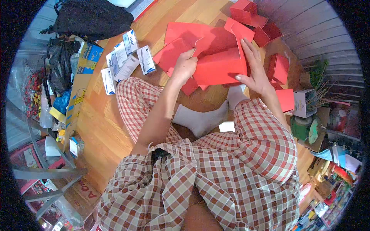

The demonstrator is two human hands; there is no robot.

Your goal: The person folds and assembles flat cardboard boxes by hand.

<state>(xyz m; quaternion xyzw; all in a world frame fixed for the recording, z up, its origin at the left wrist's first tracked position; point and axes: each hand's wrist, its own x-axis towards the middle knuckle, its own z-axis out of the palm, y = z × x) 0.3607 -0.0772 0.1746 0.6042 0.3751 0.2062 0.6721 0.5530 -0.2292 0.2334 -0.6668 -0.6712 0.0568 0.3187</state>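
A red cardboard box [221,67], partly folded with its inside showing, is held in front of my crossed legs. My left hand [185,66] pinches its left edge, thumb on top of the card. My right hand [254,71] lies against the right end panel, fingers stretched along the outside and thumb at the lower corner. Flat red card sheets [177,42] lie beneath and behind the box, spreading to the left.
Several small white-and-blue boxes [127,68] lie on the wooden floor [96,127] at the left. Folded red boxes [278,68] stand at the right. A black bag [90,19] is at the back left, and a green container [304,129] sits at the right.
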